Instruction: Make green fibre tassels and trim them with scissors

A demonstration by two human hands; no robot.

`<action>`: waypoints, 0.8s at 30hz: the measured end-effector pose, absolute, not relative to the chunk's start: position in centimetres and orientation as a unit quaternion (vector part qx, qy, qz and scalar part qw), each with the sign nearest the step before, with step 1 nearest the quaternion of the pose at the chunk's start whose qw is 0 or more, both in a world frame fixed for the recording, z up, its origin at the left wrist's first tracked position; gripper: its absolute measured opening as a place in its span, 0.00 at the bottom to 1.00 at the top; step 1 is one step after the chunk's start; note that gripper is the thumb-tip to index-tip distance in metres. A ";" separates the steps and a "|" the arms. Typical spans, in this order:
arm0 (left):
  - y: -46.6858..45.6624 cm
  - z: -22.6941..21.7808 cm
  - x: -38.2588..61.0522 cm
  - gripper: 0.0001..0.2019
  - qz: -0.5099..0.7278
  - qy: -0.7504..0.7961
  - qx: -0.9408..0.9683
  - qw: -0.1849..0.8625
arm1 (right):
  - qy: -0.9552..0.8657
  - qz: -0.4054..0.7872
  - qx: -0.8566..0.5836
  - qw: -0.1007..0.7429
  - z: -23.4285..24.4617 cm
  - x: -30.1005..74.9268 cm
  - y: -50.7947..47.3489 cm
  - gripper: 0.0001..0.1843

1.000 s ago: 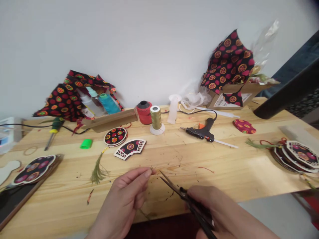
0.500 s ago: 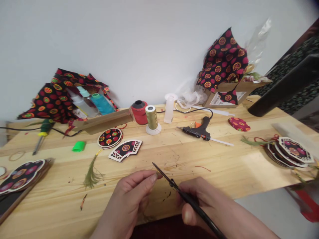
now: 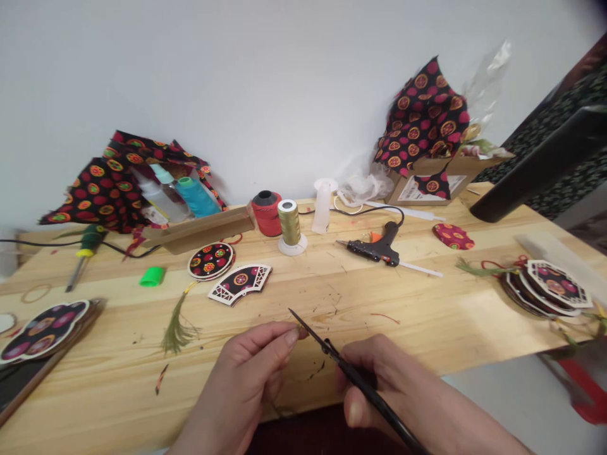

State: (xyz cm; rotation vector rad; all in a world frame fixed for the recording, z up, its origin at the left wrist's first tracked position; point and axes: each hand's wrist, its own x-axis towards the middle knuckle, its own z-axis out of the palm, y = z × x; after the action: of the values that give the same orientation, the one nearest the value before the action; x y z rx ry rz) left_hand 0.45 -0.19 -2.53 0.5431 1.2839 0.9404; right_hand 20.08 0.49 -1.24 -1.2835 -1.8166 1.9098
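My left hand (image 3: 253, 360) is closed in a pinch, thumb against forefinger. A tiny yellowish-olive end of thread (image 3: 300, 327) shows at its fingertips, and the rest of it is mostly hidden by the fingers. My right hand (image 3: 384, 385) grips black scissors (image 3: 353, 374) by the handles. Their narrow blades point up and left, crossing right beside the left fingertips at the thread. The blades look nearly together. Beyond the hands lie a fan-shaped ornament (image 3: 241, 284), a round ornament (image 3: 211, 261) with an olive tassel (image 3: 179, 325), and a spool of olive thread (image 3: 289, 224).
A black glue gun (image 3: 379, 246) with its cord lies behind the right hand. Stacked ornaments (image 3: 559, 287) are at the right, a flower-shaped one (image 3: 45, 332) at the left. A screwdriver (image 3: 85, 253), green cap (image 3: 152, 276), red spool (image 3: 267, 213) and cardboard boxes stand farther back.
The view has shifted very slightly. Both hands and the scissors keep almost the same position, with the blades still at the left fingertips.
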 end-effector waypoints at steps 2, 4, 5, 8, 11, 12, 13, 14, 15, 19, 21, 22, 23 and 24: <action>-0.2 -2.6 0.4 0.09 0.414 0.569 0.240 0.669 | -0.589 0.671 -0.433 0.121 -0.9 19.9 0.6 0.22; -0.3 -2.7 0.4 0.09 0.414 0.569 0.239 0.669 | -0.570 0.691 -0.425 0.133 -0.6 19.6 0.6 0.22; -0.3 -2.7 0.4 0.09 0.415 0.569 0.239 0.668 | -0.564 0.696 -0.423 0.136 -0.5 19.5 0.6 0.22; -0.3 -2.7 0.4 0.09 0.416 0.567 0.239 0.669 | -0.563 0.694 -0.429 0.135 -0.4 19.5 0.5 0.21; -0.3 -2.7 0.4 0.09 0.416 0.564 0.241 0.671 | -0.568 0.686 -0.434 0.133 -0.7 19.6 0.4 0.19; -0.3 -2.7 0.4 0.09 0.417 0.564 0.241 0.671 | -0.569 0.684 -0.437 0.131 -0.8 19.6 0.3 0.18; -0.3 -2.8 0.4 0.09 0.416 0.564 0.241 0.671 | -0.568 0.684 -0.439 0.130 -0.9 19.6 0.3 0.17; -0.3 -2.8 0.3 0.09 0.416 0.565 0.242 0.670 | -0.566 0.684 -0.441 0.129 -1.0 19.7 0.3 0.15; -0.3 -2.9 0.3 0.09 0.416 0.564 0.242 0.670 | -0.564 0.685 -0.442 0.130 -1.0 19.7 0.3 0.14; -0.3 -3.0 0.2 0.08 0.420 0.557 0.241 0.674 | -0.566 0.682 -0.442 0.138 -1.1 19.7 0.5 0.10; -0.3 -3.0 0.2 0.08 0.423 0.557 0.237 0.674 | -0.570 0.678 -0.443 0.138 -1.3 19.8 0.6 0.08; -0.3 -3.0 0.3 0.09 0.425 0.558 0.235 0.673 | -0.571 0.677 -0.443 0.139 -1.4 19.9 0.6 0.08; -0.2 -3.0 0.2 0.09 0.428 0.560 0.233 0.670 | -0.572 0.675 -0.444 0.141 -1.5 20.0 0.6 0.08; -0.2 -3.0 0.2 0.09 0.432 0.562 0.230 0.666 | -0.572 0.674 -0.446 0.141 -1.6 20.0 0.6 0.08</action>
State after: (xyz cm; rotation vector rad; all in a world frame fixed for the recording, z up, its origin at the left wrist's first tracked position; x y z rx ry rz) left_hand 0.22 -0.18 -3.01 0.5193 1.2694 0.9757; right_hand 20.02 0.56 -1.63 -1.2864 -1.6516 1.9466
